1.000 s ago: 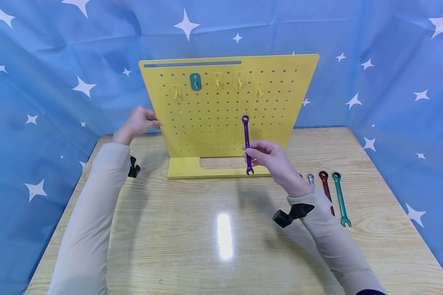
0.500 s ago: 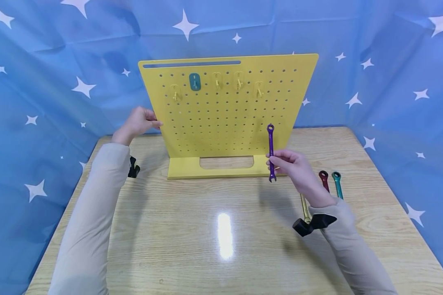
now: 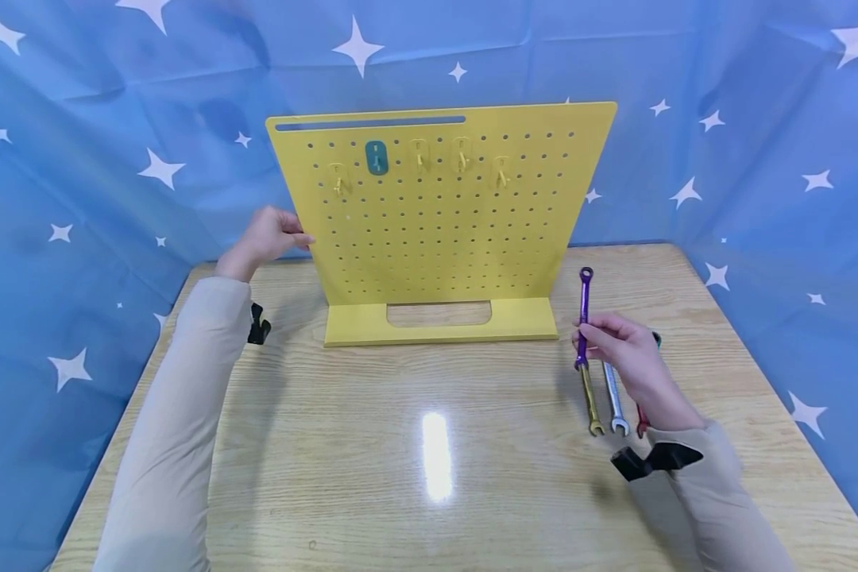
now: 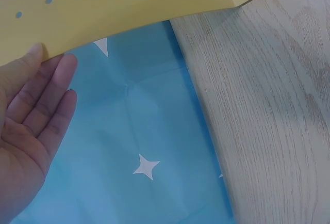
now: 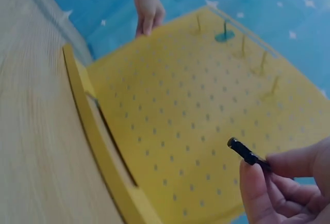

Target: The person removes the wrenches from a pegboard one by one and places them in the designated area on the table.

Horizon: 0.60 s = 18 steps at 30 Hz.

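Observation:
My right hand [image 3: 629, 357] pinches a purple combination wrench [image 3: 584, 306] between thumb and fingers. The wrench stands nearly upright in the head view, right of the yellow pegboard [image 3: 429, 238]; in the right wrist view only a dark, foreshortened part [image 5: 242, 150] shows. At the pegboard's left edge, my left hand [image 3: 264, 238] grips it with the thumb in front and some fingers behind. Near the right hand lie a gold wrench [image 3: 590, 401], a silver wrench [image 3: 615, 401], a red wrench [image 3: 642, 421] and a green wrench [image 3: 657, 339], partly hidden by hand and sleeve.
Several hooks are fixed across the pegboard's upper part, one a teal hook [image 3: 376, 158] and the others yellow. The board's foot rests on the wooden table [image 3: 329, 445]. A blue star-patterned cloth [image 3: 186, 95] hangs behind and at the sides.
My right hand has moved right and toward me with the purple wrench, from in front of the pegboard to beside it above the other wrenches. The left hand has stayed in place.

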### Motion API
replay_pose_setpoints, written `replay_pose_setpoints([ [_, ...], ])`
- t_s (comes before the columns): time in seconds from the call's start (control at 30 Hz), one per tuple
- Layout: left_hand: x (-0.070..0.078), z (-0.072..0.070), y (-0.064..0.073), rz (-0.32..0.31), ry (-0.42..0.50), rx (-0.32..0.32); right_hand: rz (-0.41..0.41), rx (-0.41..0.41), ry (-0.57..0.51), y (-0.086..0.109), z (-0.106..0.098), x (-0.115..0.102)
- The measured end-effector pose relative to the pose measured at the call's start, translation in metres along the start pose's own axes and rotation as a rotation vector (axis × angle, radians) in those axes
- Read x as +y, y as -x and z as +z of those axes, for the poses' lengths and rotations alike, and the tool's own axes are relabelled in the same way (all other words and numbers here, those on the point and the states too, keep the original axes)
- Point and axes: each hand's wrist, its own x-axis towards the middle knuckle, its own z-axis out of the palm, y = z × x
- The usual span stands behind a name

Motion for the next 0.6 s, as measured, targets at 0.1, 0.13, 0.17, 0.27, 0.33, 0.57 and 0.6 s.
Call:
replay_pose_setpoints([
  [0.1, 0.000, 0.000, 0.000, -0.002, -0.003, 0.003, 0.011, 0.015, -0.031, 0.006, -0.015, 0.007],
  [0.13, -0.001, 0.000, 0.000, -0.004, -0.006, 0.005, 0.018, 0.021, -0.037, 0.008, -0.019, 0.009],
  [0.17, -0.001, 0.000, 0.001, -0.007, -0.005, 0.003, 0.021, 0.022, -0.042, 0.010, -0.024, 0.010],
  [0.27, -0.003, -0.001, 0.002, -0.016, -0.005, -0.002, 0.051, 0.040, -0.047, 0.015, -0.039, 0.016],
  [0.33, -0.003, -0.002, 0.002, -0.020, 0.000, -0.007, 0.069, 0.049, -0.036, 0.018, -0.051, 0.022],
  [0.57, -0.003, -0.003, 0.003, -0.025, 0.009, -0.013, 0.141, 0.097, -0.004, 0.017, -0.109, 0.062],
  [0.6, -0.003, -0.003, 0.003, -0.024, 0.009, -0.013, 0.160, 0.108, 0.011, 0.018, -0.115, 0.065],
])
